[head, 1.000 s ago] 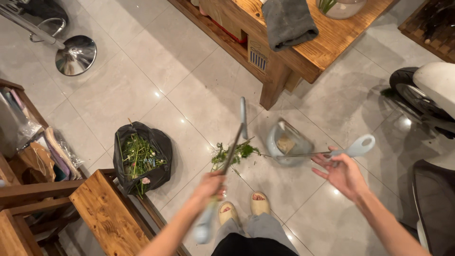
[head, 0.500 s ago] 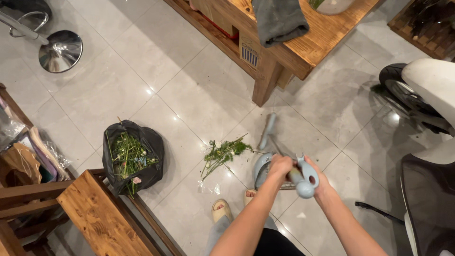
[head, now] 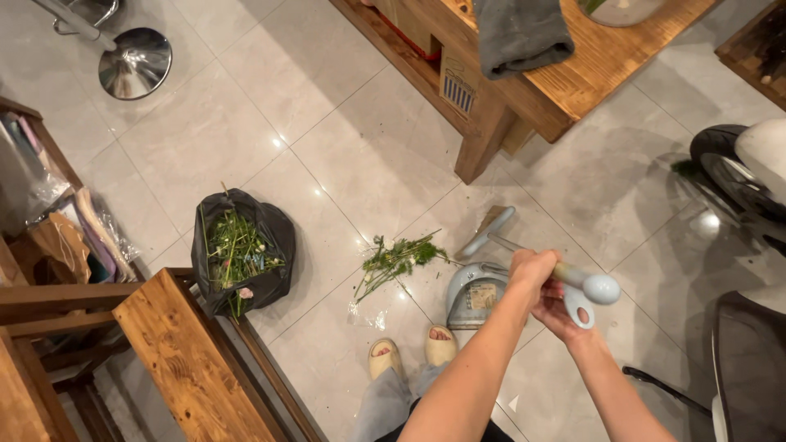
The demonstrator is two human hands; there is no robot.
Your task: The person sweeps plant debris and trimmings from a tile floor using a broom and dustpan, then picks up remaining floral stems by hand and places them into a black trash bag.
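Note:
My left hand (head: 530,270) is closed round the pale blue handle of a small broom (head: 490,229), whose head rests on the tiled floor. Just beneath it, my right hand (head: 558,309) grips the looped handle of a grey-blue dustpan (head: 473,295) that stands on the floor in front of my feet. The two handles meet between my hands. A small heap of green plant clippings (head: 397,258) lies on the tiles left of the dustpan, apart from it. Further left stands an open black bag (head: 241,254) with green stems inside.
A wooden table (head: 565,90) with a grey cloth (head: 520,33) over its edge stands ahead. A scooter (head: 737,180) is at the right, a stool base (head: 135,64) at the far left, wooden furniture (head: 180,360) at the near left. My sandalled feet (head: 413,352) are below.
My hands have come together from a wide-apart hold. The broom and dustpan have dropped from the air to the floor beside the clippings.

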